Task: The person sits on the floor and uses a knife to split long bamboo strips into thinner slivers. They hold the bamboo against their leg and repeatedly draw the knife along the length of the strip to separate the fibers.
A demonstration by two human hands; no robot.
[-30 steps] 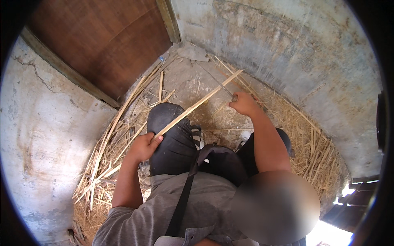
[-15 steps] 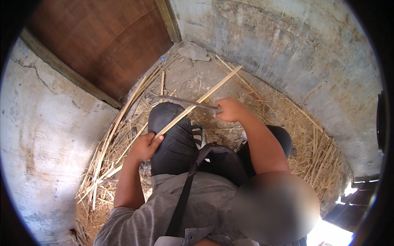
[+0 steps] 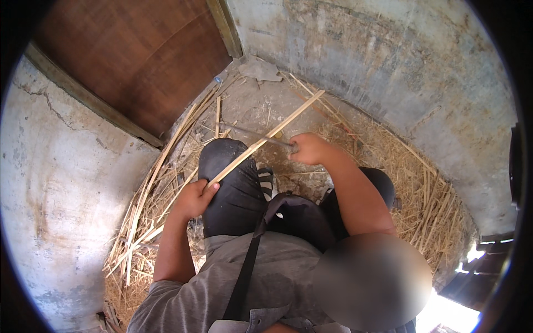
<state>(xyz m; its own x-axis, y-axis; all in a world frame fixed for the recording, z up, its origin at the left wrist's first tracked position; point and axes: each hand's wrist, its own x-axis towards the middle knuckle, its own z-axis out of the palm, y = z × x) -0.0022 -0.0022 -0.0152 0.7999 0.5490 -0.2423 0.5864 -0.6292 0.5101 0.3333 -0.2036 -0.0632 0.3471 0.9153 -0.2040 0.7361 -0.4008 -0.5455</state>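
Note:
My left hand (image 3: pixel 195 198) is closed on the near end of a long, pale bamboo strip (image 3: pixel 297 111), thumb on top. The strip slants over my left knee, its far end up and to the right. My right hand (image 3: pixel 308 149) is wrapped round the short grip of a long, thin, slightly curved knife (image 3: pixel 283 145). Its blade points left and crosses the strip just beyond my knee. The blade looks narrow from here, and I cannot tell how deep it touches the strip.
Split strips (image 3: pixel 145 186) lie in a long pile by the left wall (image 3: pixel 66 183). Shavings and more strips (image 3: pixel 427 191) cover the floor along the right wall (image 3: pixel 383 61). A brown door panel (image 3: pixel 139 55) stands at the far left, with a flat stone (image 3: pixel 260 70) near its corner.
The knife has turned in my right hand, so its blade shows thinner, with the tip slightly farther from my knee. My left hand and the strip have barely moved.

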